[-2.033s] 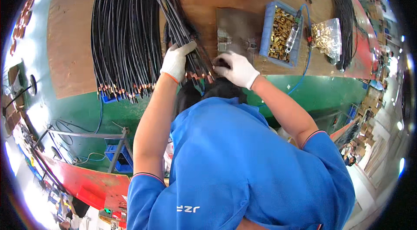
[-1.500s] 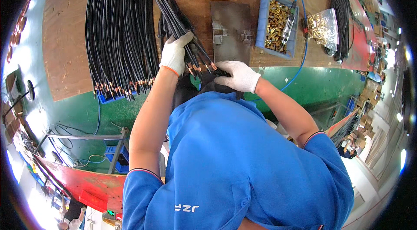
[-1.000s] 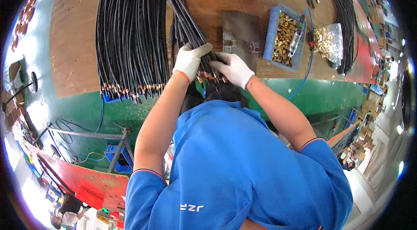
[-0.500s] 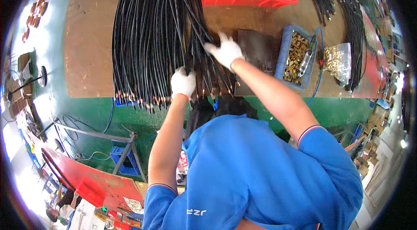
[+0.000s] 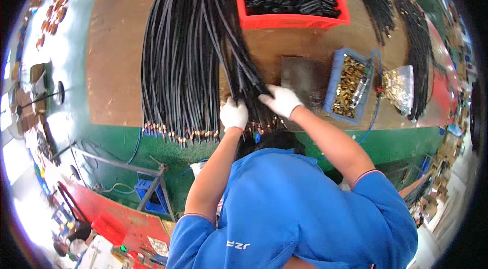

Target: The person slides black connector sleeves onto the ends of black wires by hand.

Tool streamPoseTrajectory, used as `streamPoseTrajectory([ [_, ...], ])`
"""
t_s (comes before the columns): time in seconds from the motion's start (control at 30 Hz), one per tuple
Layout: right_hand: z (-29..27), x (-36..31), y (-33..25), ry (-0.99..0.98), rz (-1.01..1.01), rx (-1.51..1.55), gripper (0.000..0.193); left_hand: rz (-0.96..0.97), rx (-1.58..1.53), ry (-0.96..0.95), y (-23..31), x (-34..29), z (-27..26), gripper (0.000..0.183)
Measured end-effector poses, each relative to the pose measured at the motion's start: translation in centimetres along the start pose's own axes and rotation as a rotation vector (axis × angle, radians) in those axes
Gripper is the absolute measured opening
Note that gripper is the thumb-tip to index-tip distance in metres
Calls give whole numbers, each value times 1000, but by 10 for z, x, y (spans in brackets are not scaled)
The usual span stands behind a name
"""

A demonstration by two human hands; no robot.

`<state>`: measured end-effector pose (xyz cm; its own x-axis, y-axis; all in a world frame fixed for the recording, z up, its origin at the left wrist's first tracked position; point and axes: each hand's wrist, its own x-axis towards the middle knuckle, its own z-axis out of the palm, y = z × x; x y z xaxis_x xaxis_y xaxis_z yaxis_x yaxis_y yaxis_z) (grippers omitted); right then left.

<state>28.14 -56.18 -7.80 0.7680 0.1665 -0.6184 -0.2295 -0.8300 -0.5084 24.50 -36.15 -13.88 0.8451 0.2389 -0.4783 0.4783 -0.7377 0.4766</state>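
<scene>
Both my hands wear white gloves. My left hand (image 5: pixel 234 114) is closed on black cables (image 5: pixel 227 66) near their lower ends, at the table's near edge. To its right, my right hand (image 5: pixel 282 102) pinches the side of a slanting bunch of black cables (image 5: pixel 249 73), its thumb and fingers partly around them. Some of that bunch passes between the two hands, with copper-coloured ends showing below. Left of my hands lies a wide spread of black cables (image 5: pixel 173 60), their bare copper tips (image 5: pixel 178 134) along the near edge.
A red bin (image 5: pixel 295 22) of black sleeve-like parts stands at the back. At right are a blue tray (image 5: pixel 333 83) of brass-coloured fittings, a clear bag (image 5: pixel 399 91) of similar pieces and more black cables (image 5: pixel 419 66). A dark plate (image 5: pixel 300 73) lies on the brown table (image 5: pixel 114 66).
The view has shifted, so the table sits lower in the picture. My right hand has gone from open fingers to a pinch on the cable bunch, and my hands are nearer each other.
</scene>
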Motion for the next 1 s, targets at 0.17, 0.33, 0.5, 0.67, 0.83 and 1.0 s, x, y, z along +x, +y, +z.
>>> streamPoseTrajectory([
  [0.17,-19,1,18,-15,-60,-2,61,165,-25,276,-18,1,-2,34],
  [0.33,-33,5,36,132,-173,61,54,137,9,231,-33,3,-30,38],
  [0.5,-145,12,70,808,-176,-1,41,264,82,318,-64,17,-31,29],
  [0.67,-250,40,90,819,-168,-245,67,302,53,220,-64,23,-50,27],
  [0.83,-300,102,51,462,172,-350,83,221,-198,158,-63,17,-46,30],
  [1.0,-280,130,-3,332,470,-211,86,156,-232,110,-65,12,-38,30],
])
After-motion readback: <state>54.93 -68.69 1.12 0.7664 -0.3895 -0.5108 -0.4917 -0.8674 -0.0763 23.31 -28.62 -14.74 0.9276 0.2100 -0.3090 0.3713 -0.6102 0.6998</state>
